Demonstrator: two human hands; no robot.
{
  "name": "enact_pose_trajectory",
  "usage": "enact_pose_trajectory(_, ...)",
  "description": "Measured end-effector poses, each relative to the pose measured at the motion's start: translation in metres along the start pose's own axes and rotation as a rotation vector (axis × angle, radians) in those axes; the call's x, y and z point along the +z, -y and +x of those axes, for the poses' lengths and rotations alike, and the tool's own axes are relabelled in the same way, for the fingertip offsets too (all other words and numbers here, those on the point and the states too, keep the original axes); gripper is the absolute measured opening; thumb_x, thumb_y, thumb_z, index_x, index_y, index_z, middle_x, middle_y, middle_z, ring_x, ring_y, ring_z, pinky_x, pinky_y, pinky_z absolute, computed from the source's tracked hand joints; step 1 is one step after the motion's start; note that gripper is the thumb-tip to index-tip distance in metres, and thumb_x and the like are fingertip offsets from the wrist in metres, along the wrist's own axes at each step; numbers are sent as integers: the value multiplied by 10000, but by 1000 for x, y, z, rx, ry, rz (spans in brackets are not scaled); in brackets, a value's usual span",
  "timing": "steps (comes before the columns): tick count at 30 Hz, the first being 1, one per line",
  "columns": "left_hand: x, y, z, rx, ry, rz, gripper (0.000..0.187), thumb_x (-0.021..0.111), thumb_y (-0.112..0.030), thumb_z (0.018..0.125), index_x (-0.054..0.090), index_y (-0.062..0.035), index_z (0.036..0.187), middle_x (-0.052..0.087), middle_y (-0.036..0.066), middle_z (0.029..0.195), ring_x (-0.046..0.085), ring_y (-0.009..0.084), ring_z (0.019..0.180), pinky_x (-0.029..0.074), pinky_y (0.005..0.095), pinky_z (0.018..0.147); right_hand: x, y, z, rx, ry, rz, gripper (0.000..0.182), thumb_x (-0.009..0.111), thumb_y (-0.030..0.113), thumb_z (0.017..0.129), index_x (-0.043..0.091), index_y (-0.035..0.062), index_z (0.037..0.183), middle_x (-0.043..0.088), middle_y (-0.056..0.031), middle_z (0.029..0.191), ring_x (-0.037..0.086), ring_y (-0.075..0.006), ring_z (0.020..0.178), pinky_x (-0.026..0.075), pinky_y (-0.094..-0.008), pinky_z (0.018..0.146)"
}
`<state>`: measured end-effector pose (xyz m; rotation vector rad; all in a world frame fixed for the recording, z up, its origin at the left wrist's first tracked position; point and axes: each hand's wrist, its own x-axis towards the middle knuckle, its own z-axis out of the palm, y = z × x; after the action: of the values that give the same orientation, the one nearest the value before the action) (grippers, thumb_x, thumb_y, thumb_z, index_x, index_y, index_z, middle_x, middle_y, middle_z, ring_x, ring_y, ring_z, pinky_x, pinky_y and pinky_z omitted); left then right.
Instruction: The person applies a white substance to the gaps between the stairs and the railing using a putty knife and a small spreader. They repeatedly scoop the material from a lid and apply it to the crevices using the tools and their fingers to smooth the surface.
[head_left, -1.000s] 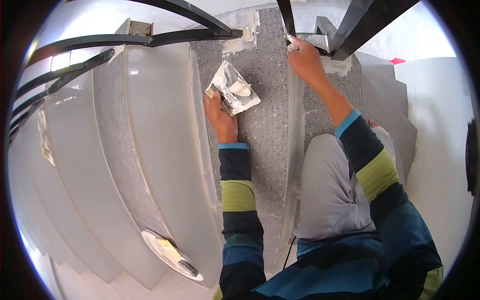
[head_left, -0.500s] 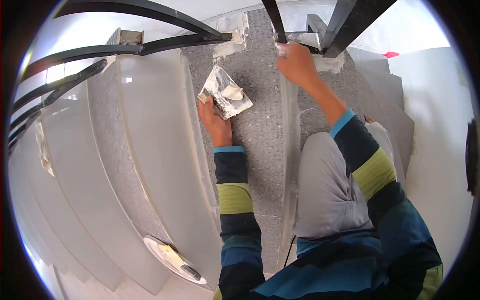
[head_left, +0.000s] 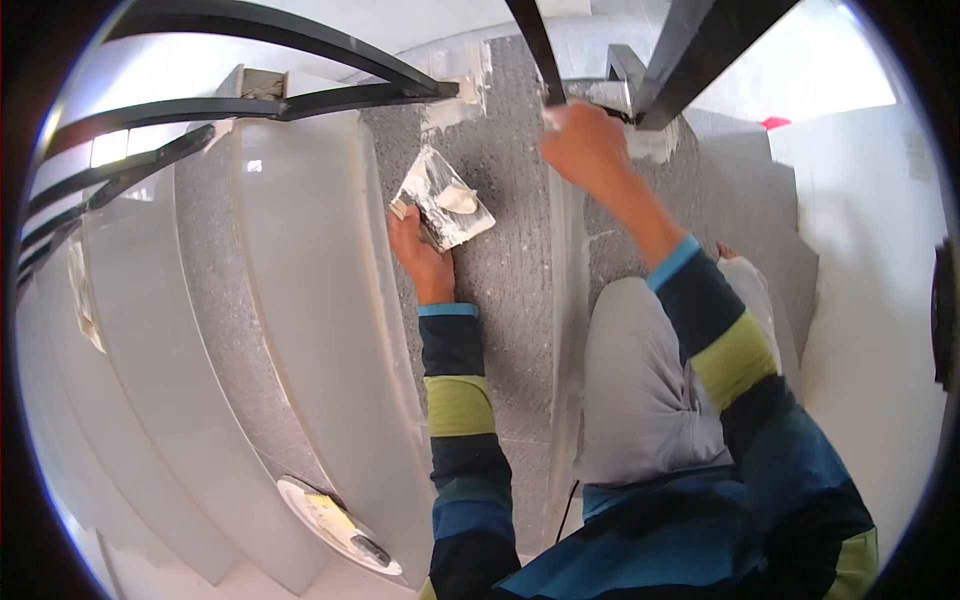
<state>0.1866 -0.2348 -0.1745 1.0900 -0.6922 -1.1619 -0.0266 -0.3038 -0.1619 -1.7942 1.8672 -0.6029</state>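
My left hand (head_left: 425, 262) grips a flat metal trowel (head_left: 430, 190) smeared with white paste, its face turned up. A thick dab of paste (head_left: 458, 199) lies on that face. My right hand (head_left: 588, 145) is closed at the foot of a thin black railing post (head_left: 533, 45), close to white filler (head_left: 655, 145) spread on the grey speckled stair tread (head_left: 515, 290). The fingers are slightly blurred, and whatever they hold is hidden behind them. Another patch of filler (head_left: 455, 108) surrounds the end of the left rail.
Black railing bars (head_left: 360, 97) run along the far side of the stairs. On a lower step lies a white oval plate (head_left: 300, 495) with a yellow-bladed scraper (head_left: 335, 515). My bent knee (head_left: 625, 320) rests to the right. A white wall (head_left: 870, 300) rises at the right.
The whole view has shifted slightly. My right hand has moved a little left and is blurred at the post's foot. The trowel stays in my left hand, the dab still on it.
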Motion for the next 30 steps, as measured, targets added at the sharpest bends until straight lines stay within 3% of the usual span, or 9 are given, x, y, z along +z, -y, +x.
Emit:
enact_pose_trajectory(3, -5, -1, 1, -23, -1, -65, 364, 374, -157, 893, 414, 24, 1206, 528, 129, 1142, 543, 252, 1034, 446, 386, 882, -37, 5, -28, -162, 141, -5, 453, 535, 148, 713, 549, 34, 1151, 584, -179, 942, 563, -328, 912, 441, -401, 762)
enact_pose_trajectory(8, 18, -31, -66, -445, 42, -370, 346, 410, -142, 877, 435, 10, 1187, 560, 110, 1088, 575, 204, 982, 474, 348, 857, -90, 40, -91, -649, 447, 329, 578, 474, 23, 730, 402, 63, 1302, 543, -165, 871, 539, -314, 824, 429, -390, 763)
enact_pose_trajectory(15, -21, -71, -186, -343, 59, -858, 318, 443, -167, 877, 448, -29, 1163, 572, 80, 1020, 580, 166, 923, 487, 317, 809, -104, 63, -159, -1142, 386, -201, 366, 524, 59, 746, 586, 52, 1107, 519, -173, 961, 484, -332, 911, 374, -422, 813)
enact_pose_trajectory(18, -86, -72, -249, 57, -78, -650, 315, 460, -187, 886, 455, -12, 1149, 565, 75, 1019, 587, 152, 884, 499, 307, 762, -87, 103, -209, -1041, 394, -110, 356, 519, 94, 771, 570, 22, 1116, 499, -169, 976, 496, -320, 901, 385, -397, 829)
enact_pose_trajectory(20, -123, -61, -285, 90, -30, -513, 300, 472, -180, 887, 464, -13, 1136, 560, 48, 998, 567, 117, 880, 479, 272, 758, -75, 145, -253, -1080, 380, -4, 360, 551, 118, 777, 567, 11, 1120, 509, -160, 941, 505, -292, 898, 392, -386, 829)
enact_pose_trajectory(24, -76, -56, -277, 18, -245, -373, 289, 493, -183, 887, 490, -26, 1129, 550, 16, 994, 515, 80, 930, 432, 232, 800, -87, 220, -215, -1149, 575, 213, 385, 585, 134, 771, 562, 15, 1136, 544, -131, 860, 533, -236, 811, 427, -342, 746)
enact_pose_trajectory(26, -74, -63, -282, 13, -329, -213, 280, 487, -168, 887, 506, -15, 1119, 551, 60, 1034, 521, 162, 974, 417, 293, 858, -74, 273, -220, -1204, 649, 320, 388, 595, 146, 779, 558, 31, 1148, 552, -119, 837, 536, -186, 732, 438, -300, 675)
enact_pose_trajectory(29, -81, -23, -305, 357, -480, 806, 271, 462, -146, 883, 526, 4, 1099, 512, 159, 1136, 477, 349, 1050, 340, 417, 958, -18, 312, -228, -1280, 564, 388, 434, 568, 238, 842, 483, 41, 1219, 536, -168, 1065, 548, -244, 960, 455, -346, 813)
enact_pose_trajectory(30, -88, -30, -319, 166, -492, 1007, 279, 422, -153, 905, 493, -16, 1139, 516, 134, 1120, 499, 290, 1038, 374, 401, 936, 1, 327, -246, -1161, 649, 318, 492, 542, 298, 853, 435, 20, 1245, 469, -212, 1213, 472, -315, 1115, 380, -421, 937)
